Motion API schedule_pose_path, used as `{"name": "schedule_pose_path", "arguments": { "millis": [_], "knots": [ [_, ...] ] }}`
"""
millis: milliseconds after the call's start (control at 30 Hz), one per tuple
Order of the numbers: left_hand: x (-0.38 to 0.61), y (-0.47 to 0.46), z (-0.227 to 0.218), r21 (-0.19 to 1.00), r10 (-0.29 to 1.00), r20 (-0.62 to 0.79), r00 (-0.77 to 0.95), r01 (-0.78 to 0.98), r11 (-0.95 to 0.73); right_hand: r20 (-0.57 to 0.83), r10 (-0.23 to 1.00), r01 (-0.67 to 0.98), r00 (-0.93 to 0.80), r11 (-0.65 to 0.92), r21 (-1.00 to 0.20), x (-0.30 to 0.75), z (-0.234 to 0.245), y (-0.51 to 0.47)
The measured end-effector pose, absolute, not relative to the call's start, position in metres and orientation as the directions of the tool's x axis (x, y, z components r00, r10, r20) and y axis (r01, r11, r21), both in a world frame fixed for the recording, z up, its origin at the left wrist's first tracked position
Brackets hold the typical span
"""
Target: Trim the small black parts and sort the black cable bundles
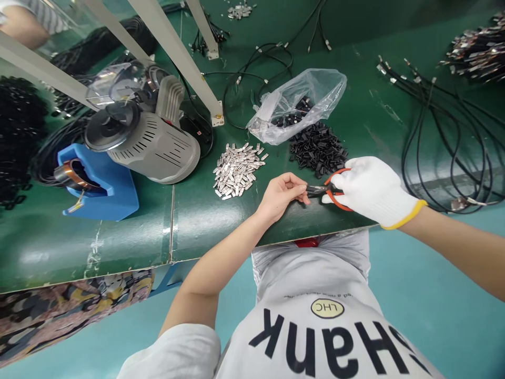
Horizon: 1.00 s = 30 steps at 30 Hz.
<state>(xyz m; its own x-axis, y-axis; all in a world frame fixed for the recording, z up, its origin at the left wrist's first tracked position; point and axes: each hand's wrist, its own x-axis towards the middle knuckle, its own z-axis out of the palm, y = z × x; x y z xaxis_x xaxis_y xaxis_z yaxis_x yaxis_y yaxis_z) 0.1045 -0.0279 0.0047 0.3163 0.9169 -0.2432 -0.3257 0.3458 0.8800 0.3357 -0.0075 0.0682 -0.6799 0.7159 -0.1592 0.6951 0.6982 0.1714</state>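
Observation:
My bare left hand (282, 196) pinches a small black piece (310, 190) between thumb and fingers, close to the table's front edge. In a white knitted glove, my right hand (366, 184) grips scissors (334, 196) with red-orange handles. Their blades point left and meet the black piece at my left fingertips; the exact contact is too small to make out. Just beyond my hands lies a heap of black plastic pieces (319, 150), partly under an open clear plastic bag (303, 100). Left of it is a pile of silver metal connectors (236, 171).
To the left stand a grey machine (158, 147) and a blue tape dispenser (114, 195). Metal posts (169, 42) rise behind them. Black cables (434, 121) coil at the right, and more cables (264, 68) lie at the back. Another person's arm (23, 26) shows top left.

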Motion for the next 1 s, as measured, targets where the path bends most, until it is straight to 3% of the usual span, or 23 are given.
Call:
{"name": "schedule_pose_path", "arguments": {
  "millis": [1000],
  "knots": [
    [0.1031,-0.0268,0.0060,0.927,0.952,-0.161,0.260,-0.290,0.236,-0.062,0.724,0.712,-0.687,0.688,0.142,0.3347,0.0677,-0.0067]
  ]
}}
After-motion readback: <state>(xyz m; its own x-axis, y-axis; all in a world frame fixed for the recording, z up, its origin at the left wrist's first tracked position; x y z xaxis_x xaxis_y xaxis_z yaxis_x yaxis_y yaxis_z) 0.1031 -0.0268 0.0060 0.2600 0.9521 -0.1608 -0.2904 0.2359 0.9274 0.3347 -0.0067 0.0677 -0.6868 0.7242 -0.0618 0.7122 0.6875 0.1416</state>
